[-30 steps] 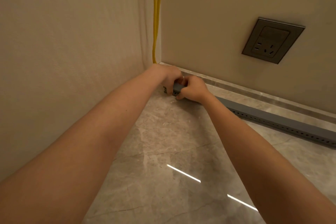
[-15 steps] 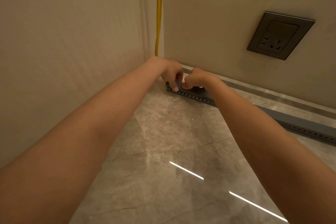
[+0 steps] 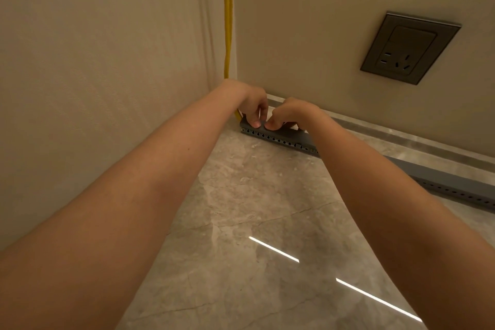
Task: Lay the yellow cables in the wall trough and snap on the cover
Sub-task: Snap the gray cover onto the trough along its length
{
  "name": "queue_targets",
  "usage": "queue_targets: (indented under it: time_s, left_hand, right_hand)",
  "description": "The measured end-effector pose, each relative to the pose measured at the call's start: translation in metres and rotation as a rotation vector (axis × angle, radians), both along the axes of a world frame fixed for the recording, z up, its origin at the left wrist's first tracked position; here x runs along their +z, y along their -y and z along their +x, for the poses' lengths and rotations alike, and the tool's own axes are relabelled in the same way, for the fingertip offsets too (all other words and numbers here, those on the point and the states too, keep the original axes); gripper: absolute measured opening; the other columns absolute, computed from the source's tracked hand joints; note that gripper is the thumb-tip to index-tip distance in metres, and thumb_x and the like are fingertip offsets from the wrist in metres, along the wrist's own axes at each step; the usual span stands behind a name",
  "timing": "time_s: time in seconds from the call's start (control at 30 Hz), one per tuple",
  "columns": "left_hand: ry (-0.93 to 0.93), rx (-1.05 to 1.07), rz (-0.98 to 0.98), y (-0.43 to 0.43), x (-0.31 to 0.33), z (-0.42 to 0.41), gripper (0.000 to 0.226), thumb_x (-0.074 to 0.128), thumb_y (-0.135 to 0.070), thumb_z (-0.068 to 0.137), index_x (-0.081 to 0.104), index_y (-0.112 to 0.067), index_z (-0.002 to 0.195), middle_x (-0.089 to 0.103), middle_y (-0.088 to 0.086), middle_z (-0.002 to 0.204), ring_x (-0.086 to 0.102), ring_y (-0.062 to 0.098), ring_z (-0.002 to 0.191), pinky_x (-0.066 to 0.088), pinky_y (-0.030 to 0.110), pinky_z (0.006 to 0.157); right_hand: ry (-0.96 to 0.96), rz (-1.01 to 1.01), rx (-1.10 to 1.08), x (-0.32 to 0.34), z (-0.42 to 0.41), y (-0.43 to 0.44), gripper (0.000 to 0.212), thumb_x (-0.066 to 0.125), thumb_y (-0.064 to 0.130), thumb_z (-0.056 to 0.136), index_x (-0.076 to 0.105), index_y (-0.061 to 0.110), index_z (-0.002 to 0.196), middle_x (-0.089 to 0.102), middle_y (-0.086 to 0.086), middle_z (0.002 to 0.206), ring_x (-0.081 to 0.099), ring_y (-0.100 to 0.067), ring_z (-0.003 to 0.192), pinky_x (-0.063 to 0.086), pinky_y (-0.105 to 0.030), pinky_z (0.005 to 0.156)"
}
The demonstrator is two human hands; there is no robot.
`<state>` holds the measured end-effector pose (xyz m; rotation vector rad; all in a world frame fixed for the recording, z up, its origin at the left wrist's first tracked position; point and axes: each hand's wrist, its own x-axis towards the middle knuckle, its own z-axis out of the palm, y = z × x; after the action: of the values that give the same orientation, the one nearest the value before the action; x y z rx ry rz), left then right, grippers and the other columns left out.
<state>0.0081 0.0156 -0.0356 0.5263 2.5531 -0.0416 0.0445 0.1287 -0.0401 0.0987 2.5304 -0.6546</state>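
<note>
Two yellow cables (image 3: 228, 21) run down the wall corner and curve behind my left hand into the end of a grey perforated trough (image 3: 281, 139) that lies along the foot of the wall. My left hand (image 3: 253, 107) and my right hand (image 3: 288, 114) sit side by side on the trough's left end, fingers curled down onto its top, fingertips nearly touching. The flat grey cover (image 3: 439, 175) lies on top of the trough further right. The cables inside the trough are hidden.
A dark wall socket (image 3: 409, 47) is set in the right wall above the trough. A stone skirting strip (image 3: 401, 131) runs along the wall base. The polished marble floor (image 3: 254, 222) shows two bright light reflections.
The view has shifted a little. Both hands stay at the trough's left end, and their fingertips have come down onto its top edge.
</note>
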Motion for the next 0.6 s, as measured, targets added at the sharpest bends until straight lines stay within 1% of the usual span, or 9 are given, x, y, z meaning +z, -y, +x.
queue_targets:
  time_s: [0.07,0.13,0.2,0.27,0.3,0.37,0.47,0.53,0.6]
  left_hand:
    - [0.011,0.001,-0.022,-0.0008,-0.0001,-0.0002,0.039,0.066,-0.021,0.087,0.061,-0.013,0.125,0.059,0.006,0.127,0.054,0.024,0.115,0.043,0.036,0.104]
    - [0.016,0.01,-0.033,-0.0017,-0.0003,-0.0002,0.038,0.065,-0.022,0.087,0.062,-0.011,0.124,0.06,0.005,0.127,0.055,0.023,0.111,0.043,0.036,0.103]
    - [0.005,0.013,-0.036,-0.0035,0.0,-0.0001,0.035,0.065,-0.02,0.088,0.063,-0.01,0.122,0.061,0.006,0.126,0.054,0.022,0.107,0.043,0.034,0.099]
    - [-0.002,0.012,-0.044,-0.0057,-0.0003,-0.0013,0.034,0.064,-0.018,0.088,0.063,-0.009,0.121,0.061,0.006,0.126,0.055,0.025,0.114,0.043,0.035,0.1]
    - [-0.004,0.008,-0.05,-0.0065,-0.0005,-0.0013,0.034,0.064,-0.018,0.088,0.063,-0.009,0.121,0.061,0.006,0.125,0.054,0.026,0.116,0.043,0.036,0.101]
    - [-0.006,-0.002,-0.059,-0.0078,0.0,-0.0013,0.033,0.064,-0.018,0.088,0.063,-0.008,0.12,0.061,0.007,0.125,0.055,0.026,0.115,0.043,0.036,0.101]
    - [-0.006,-0.005,-0.057,-0.0061,-0.0006,-0.0015,0.033,0.064,-0.018,0.089,0.063,-0.008,0.12,0.061,0.007,0.125,0.054,0.025,0.113,0.042,0.036,0.1]
    - [-0.002,-0.01,-0.046,-0.0044,-0.001,-0.0018,0.031,0.063,-0.017,0.089,0.064,-0.008,0.119,0.061,0.007,0.125,0.054,0.025,0.116,0.042,0.035,0.1]
    - [-0.005,-0.015,-0.046,-0.004,-0.0016,-0.0014,0.03,0.063,-0.017,0.089,0.064,-0.008,0.118,0.062,0.007,0.124,0.055,0.026,0.116,0.042,0.035,0.099]
  right_hand:
    - [0.006,-0.001,-0.021,0.0008,0.0002,0.0002,0.044,0.066,0.023,0.086,0.054,0.003,0.123,0.058,-0.009,0.131,0.055,-0.022,0.103,0.044,-0.031,0.089]
    - [-0.002,0.007,-0.027,0.0015,0.0017,0.0009,0.046,0.065,0.025,0.088,0.053,0.001,0.126,0.055,-0.01,0.134,0.054,-0.025,0.12,0.044,-0.032,0.099]
    - [-0.019,0.009,-0.041,0.0021,0.003,0.0005,0.047,0.064,0.025,0.088,0.053,0.0,0.126,0.055,-0.01,0.134,0.052,-0.024,0.124,0.043,-0.031,0.101]
    - [-0.024,0.011,-0.056,0.002,0.002,-0.0003,0.046,0.066,0.024,0.087,0.055,0.002,0.124,0.057,-0.01,0.132,0.055,-0.023,0.118,0.044,-0.03,0.099]
    - [-0.019,0.009,-0.059,0.0016,0.0017,0.0003,0.045,0.066,0.024,0.086,0.056,0.003,0.124,0.058,-0.01,0.131,0.056,-0.023,0.112,0.044,-0.031,0.099]
    - [-0.013,0.007,-0.065,0.0011,0.0007,0.0015,0.043,0.067,0.023,0.085,0.057,0.004,0.122,0.06,-0.009,0.128,0.056,-0.022,0.102,0.045,-0.031,0.095]
    - [-0.021,0.001,-0.08,-0.0002,0.0007,0.0021,0.043,0.069,0.022,0.083,0.06,0.004,0.121,0.062,-0.009,0.125,0.054,-0.021,0.095,0.042,-0.029,0.079]
    - [-0.034,0.002,-0.085,-0.0016,0.0008,0.0024,0.043,0.071,0.022,0.081,0.061,0.005,0.12,0.064,-0.009,0.122,0.053,-0.019,0.091,0.04,-0.027,0.076]
    - [-0.048,0.004,-0.086,-0.0029,0.0007,0.0033,0.044,0.073,0.024,0.079,0.063,0.008,0.119,0.065,-0.008,0.118,0.054,-0.019,0.089,0.041,-0.027,0.075]
